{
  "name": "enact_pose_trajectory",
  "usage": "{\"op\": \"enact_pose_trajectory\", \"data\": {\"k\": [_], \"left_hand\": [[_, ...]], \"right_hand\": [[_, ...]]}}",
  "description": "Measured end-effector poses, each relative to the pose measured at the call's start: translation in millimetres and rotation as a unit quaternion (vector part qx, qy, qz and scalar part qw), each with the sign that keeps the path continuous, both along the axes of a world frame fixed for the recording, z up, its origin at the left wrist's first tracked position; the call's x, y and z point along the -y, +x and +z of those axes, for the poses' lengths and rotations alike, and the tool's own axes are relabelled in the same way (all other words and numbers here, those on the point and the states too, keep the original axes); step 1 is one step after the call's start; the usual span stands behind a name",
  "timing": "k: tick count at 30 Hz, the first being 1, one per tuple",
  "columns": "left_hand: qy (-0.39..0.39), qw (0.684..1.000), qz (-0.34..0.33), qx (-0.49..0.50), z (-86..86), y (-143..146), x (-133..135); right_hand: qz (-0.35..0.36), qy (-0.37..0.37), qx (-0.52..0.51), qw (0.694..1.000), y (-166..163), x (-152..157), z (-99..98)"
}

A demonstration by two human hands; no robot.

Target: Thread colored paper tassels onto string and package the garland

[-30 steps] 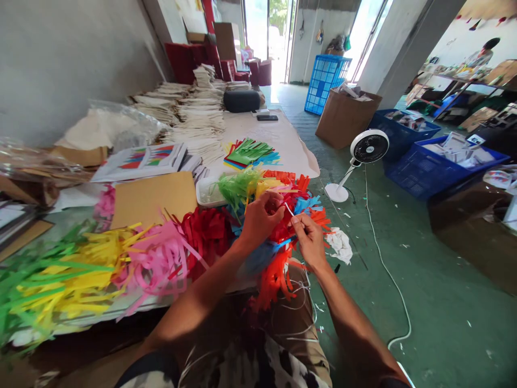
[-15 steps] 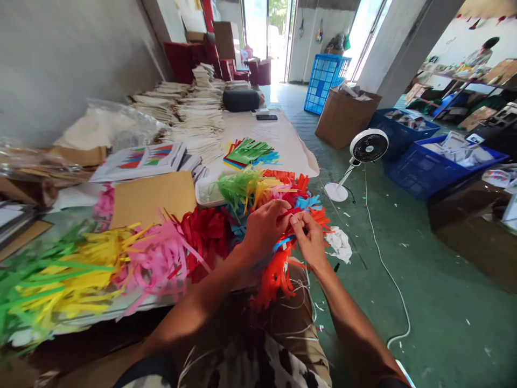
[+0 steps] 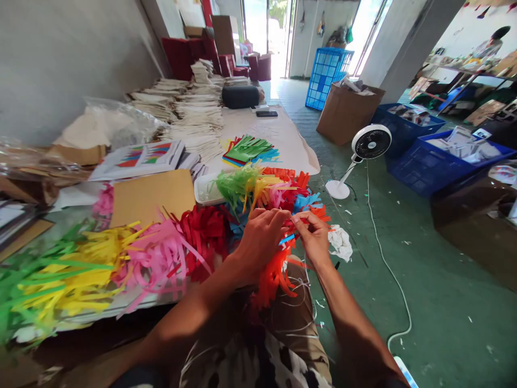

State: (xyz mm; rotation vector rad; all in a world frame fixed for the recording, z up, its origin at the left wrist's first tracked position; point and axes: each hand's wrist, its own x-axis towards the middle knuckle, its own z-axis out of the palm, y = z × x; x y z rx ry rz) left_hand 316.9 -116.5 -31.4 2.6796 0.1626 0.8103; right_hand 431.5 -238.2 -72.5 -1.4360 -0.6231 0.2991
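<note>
My left hand (image 3: 264,234) is closed, its back turned up and its fingertips meeting those of my right hand above my lap. My right hand (image 3: 315,237) pinches with thumb and forefinger. Both are on a red paper tassel that is mostly hidden by the fingers. Below them hang an orange-red fringe (image 3: 273,277) and thin white string (image 3: 302,283) across my knee. Just beyond the hands are light green fringe (image 3: 238,186), yellow fringe (image 3: 264,188) and blue fringe (image 3: 307,202). To the left, dark red fringe (image 3: 205,231) and pink fringe (image 3: 161,245) lie in heaps.
Yellow fringe (image 3: 81,275) covers the table's near left. Behind it are a cardboard sheet (image 3: 153,196), a white tray (image 3: 205,193) and a stack of fringed sheets (image 3: 250,150). A white fan (image 3: 371,143) stands on the floor at right, by blue crates (image 3: 428,167).
My left hand has rolled over the tassel, so its back now faces up and hides more of the red paper. My right hand has barely moved and stays pinched. The view has shifted slightly.
</note>
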Motion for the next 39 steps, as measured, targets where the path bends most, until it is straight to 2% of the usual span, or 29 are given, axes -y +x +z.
{"op": "enact_pose_trajectory", "data": {"k": [5, 9, 12, 14, 16, 19, 22, 26, 29, 32, 34, 36, 39], "left_hand": [[0.022, 0.999, -0.020, -0.010, 4.6, -8.0, 0.6], [0.030, 0.997, -0.028, -0.064, 0.5, -15.1, 1.4], [-0.010, 0.988, -0.068, -0.135, -5.8, -18.8, -7.8], [-0.038, 0.986, -0.079, -0.142, -9.6, -16.6, -20.6], [-0.020, 0.991, -0.051, -0.119, -12.2, -8.3, -35.5], [0.063, 0.993, -0.025, -0.098, -13.1, 14.9, -52.9], [0.100, 0.986, -0.050, -0.124, -12.6, 42.6, -59.3], [0.093, 0.982, -0.076, -0.144, -14.0, 64.6, -62.4], [0.038, 0.991, -0.086, -0.091, -11.3, 65.1, -69.5], [-0.082, 0.995, -0.061, 0.018, 0.6, 60.5, -80.9], [-0.186, 0.977, -0.033, 0.094, 12.8, 58.4, -89.5], [-0.285, 0.945, -0.002, 0.160, 26.2, 57.2, -98.1], [-0.342, 0.912, 0.029, 0.226, 44.5, 53.6, -108.9]], "right_hand": [[-0.017, 0.030, -0.055, 0.998, 2.7, -5.4, -10.5], [0.009, 0.069, -0.130, 0.989, 5.2, -7.2, -7.5], [0.022, 0.095, -0.168, 0.981, 5.7, -7.3, -2.4], [0.025, 0.097, -0.179, 0.979, 5.3, -8.0, -2.4], [0.023, 0.093, -0.181, 0.979, 4.6, -9.7, -6.0], [0.013, 0.085, -0.159, 0.984, 3.9, -13.2, -13.6], [0.006, 0.061, -0.125, 0.990, 3.5, -15.7, -17.3], [0.001, 0.033, -0.109, 0.994, 3.0, -15.0, -16.3], [-0.002, 0.047, -0.113, 0.992, 3.0, -13.3, -16.8], [-0.009, 0.061, -0.121, 0.991, 3.5, -12.9, -18.9], [-0.014, 0.064, -0.124, 0.990, 3.8, -13.3, -19.7], [-0.014, 0.068, -0.124, 0.990, 3.7, -13.8, -19.8], [-0.005, 0.069, -0.113, 0.991, 3.8, -14.0, -20.1]]}}
